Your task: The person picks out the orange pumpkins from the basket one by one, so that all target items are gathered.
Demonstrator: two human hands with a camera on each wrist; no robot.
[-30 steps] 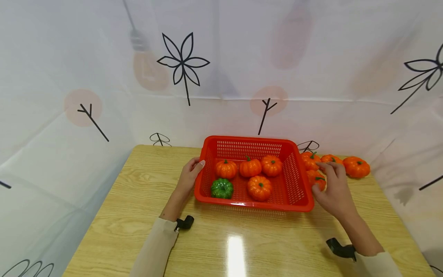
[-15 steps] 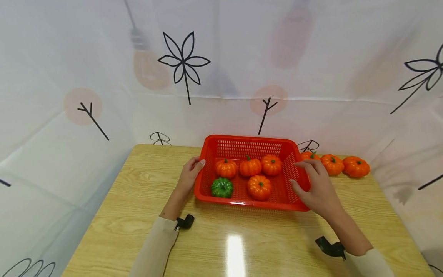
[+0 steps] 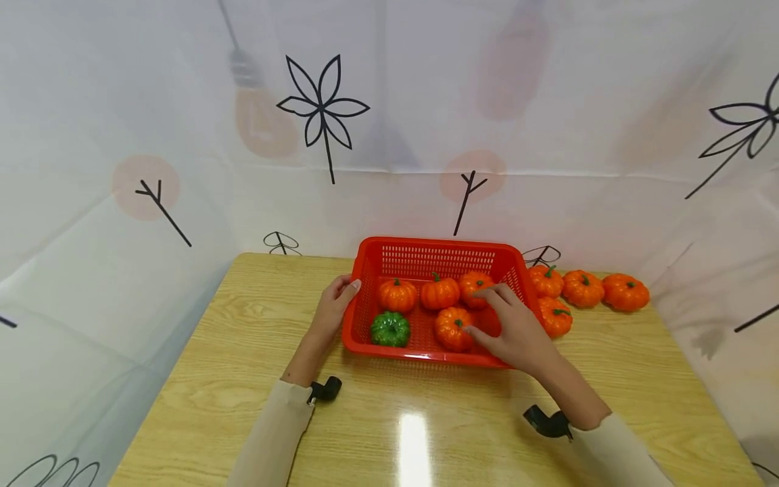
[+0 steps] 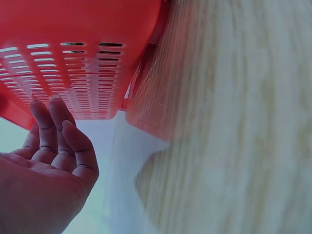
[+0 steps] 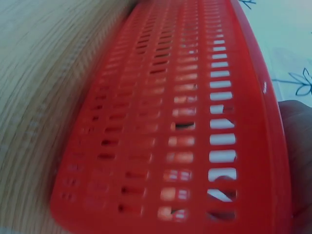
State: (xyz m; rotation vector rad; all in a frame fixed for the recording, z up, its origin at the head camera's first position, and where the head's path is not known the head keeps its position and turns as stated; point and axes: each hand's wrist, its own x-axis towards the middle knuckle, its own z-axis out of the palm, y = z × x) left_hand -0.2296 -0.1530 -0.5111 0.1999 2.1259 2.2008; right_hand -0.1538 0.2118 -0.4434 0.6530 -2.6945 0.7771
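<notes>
A red slotted plastic basket stands on the table with several small orange pumpkins and one green pumpkin in it. At its left side, my left hand holds the rim, thumb at the top edge. The left wrist view shows its fingers against the outer wall. My right hand reaches over the basket's right part, fingers apart and nothing gripped. Its thumb is by the front orange pumpkin, its fingertips over the back right one. The right wrist view shows mostly the front wall.
Outside the basket on the right lie several more orange pumpkins, one of them close to its right wall. The wooden table meets a white patterned cloth at the back.
My right hand has moved left from the pumpkins outside the basket, across its right wall, to over the pumpkins inside. My left hand and the basket have stayed in place.
</notes>
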